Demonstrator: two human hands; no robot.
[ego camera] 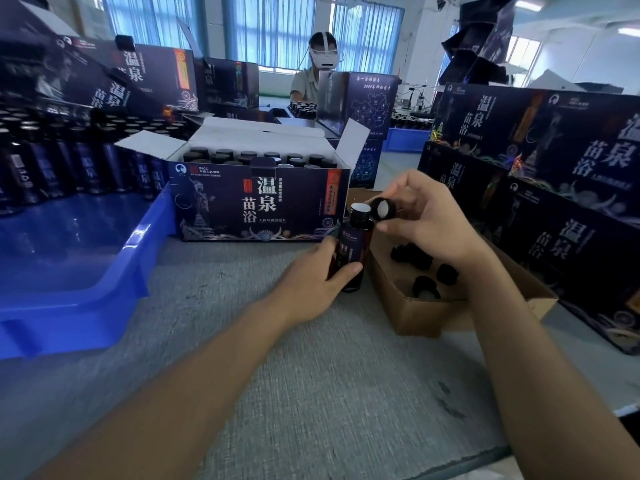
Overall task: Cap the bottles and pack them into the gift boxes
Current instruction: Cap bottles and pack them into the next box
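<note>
Left hand (pixel 322 271) grips the upright bottle (pixel 355 242), mouth up; right hand (pixel 426 216) pinches the cap (pixel 383 208) beside it; gift box (pixel 256 206) behind.

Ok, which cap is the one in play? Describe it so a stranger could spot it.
Start at the open gift box mid-table; by its right front corner the left hand holds a bottle upright. Just right of the bottle's neck, the right hand pinches the cap. It alone is held up, white liner showing; the other caps lie in the cardboard box below.
</note>
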